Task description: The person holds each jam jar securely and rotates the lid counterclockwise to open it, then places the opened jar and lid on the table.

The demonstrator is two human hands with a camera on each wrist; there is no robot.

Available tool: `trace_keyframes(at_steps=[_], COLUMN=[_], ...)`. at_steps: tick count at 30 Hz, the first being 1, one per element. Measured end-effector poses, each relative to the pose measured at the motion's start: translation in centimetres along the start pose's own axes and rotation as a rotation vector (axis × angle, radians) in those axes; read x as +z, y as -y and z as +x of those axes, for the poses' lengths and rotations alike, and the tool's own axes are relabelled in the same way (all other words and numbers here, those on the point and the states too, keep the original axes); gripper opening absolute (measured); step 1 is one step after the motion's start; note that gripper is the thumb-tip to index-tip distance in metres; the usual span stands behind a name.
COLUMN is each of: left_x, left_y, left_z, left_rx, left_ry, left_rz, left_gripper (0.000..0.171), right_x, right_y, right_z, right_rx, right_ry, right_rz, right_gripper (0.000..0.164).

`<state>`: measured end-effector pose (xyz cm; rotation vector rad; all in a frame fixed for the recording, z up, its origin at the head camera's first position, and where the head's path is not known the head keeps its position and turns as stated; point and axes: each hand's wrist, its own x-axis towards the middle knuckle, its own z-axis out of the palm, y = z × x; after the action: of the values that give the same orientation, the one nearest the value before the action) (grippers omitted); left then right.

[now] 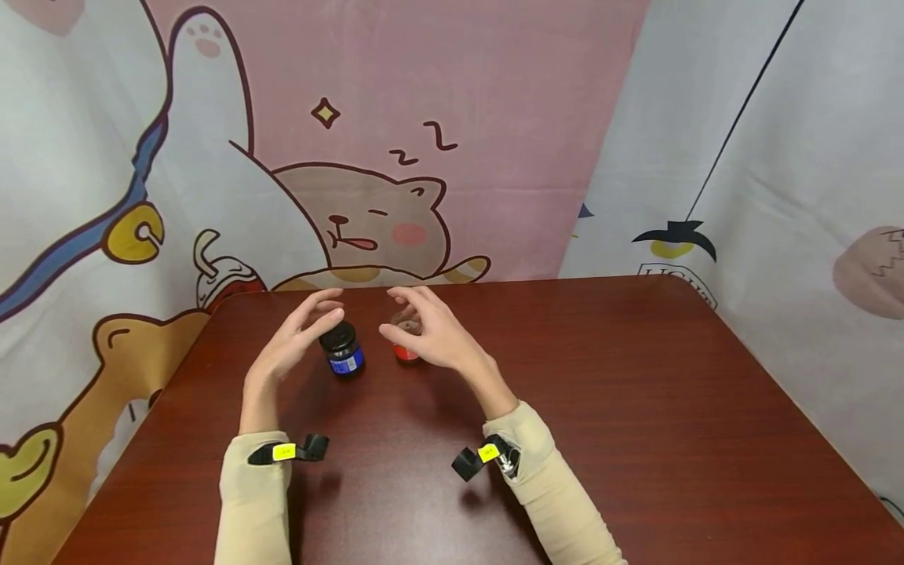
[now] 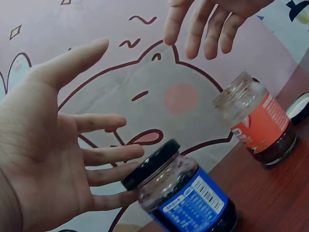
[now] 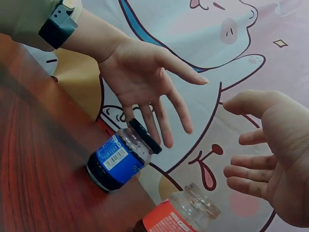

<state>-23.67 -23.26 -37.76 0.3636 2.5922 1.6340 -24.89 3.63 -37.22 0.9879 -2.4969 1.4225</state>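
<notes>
A jar with a blue label and black lid (image 1: 344, 359) stands upright on the table, dark contents showing through its glass. My left hand (image 1: 286, 344) hovers beside and above it, fingers spread and loosely bent, holding nothing. To the right stands a glass jar with an orange-red label (image 2: 263, 125), its mouth uncovered and dark contents low inside. Over that jar my right hand (image 1: 439, 333) is held in the air, thumb apart from the fingers, also holding nothing. In the head view, this hand partly hides the red-labelled jar.
A round lid (image 2: 300, 107), pale inside with a dark rim, lies behind the red-labelled jar in the left wrist view. The reddish-brown table (image 1: 636, 408) reaches back to a cartoon-printed curtain (image 1: 523, 118). Both wrists wear small black camera mounts (image 1: 311, 447).
</notes>
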Motion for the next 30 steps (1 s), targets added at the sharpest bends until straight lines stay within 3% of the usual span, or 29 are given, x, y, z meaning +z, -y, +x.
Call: trace_keyframes(at_steps=[5, 18, 30], left_x=[-0.6, -2.3, -3.3], left_y=[0.9, 3.7, 5.6], left_z=[-0.1, -0.5, -0.9], left_rx=[0.04, 0.139, 0.167], left_ry=[0.011, 0.072, 0.124], left_rz=[-0.037, -0.101, -0.136], left_gripper=[0.058, 0.061, 0.069], right_x=[0.8, 2.8, 4.8], right_y=[0.1, 0.7, 0.9], right_z=[0.3, 1.1, 1.5], right_rx=[-0.009, -0.043, -0.026], right_ry=[0.026, 0.055, 0.128], right_rz=[0.019, -0.085, -0.125], right_gripper=[0.059, 0.06, 0.059])
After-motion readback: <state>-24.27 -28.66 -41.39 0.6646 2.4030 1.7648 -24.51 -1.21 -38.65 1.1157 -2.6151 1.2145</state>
